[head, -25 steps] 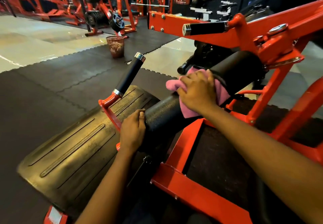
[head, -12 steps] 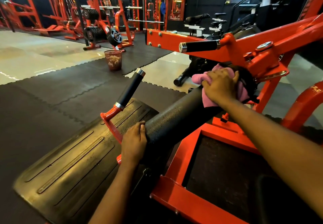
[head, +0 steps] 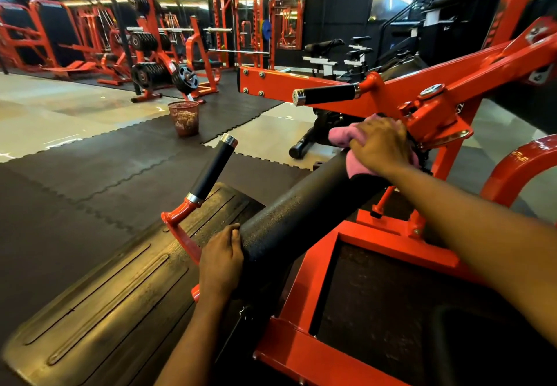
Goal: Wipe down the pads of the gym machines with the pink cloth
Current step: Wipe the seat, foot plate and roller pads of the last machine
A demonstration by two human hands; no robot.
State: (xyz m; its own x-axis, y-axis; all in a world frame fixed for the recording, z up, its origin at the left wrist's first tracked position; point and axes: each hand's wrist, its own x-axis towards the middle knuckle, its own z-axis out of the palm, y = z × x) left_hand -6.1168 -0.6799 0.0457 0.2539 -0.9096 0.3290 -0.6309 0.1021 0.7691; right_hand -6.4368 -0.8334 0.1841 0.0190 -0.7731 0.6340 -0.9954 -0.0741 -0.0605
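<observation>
The right hand (head: 381,144) presses the pink cloth (head: 340,135) onto the far end of the black roller pad (head: 301,219), just beside the orange frame (head: 437,120), with its fingers curled over the cloth. The left hand (head: 221,257) holds the near end of the pad. A black-gripped handle (head: 212,168) rises at a tilt just left of the pad, above a ribbed rubber plate (head: 105,295). A mesh bin (head: 184,118) stands on the floor mats (head: 75,189) further back, near a rack of weight plates (head: 150,73).
</observation>
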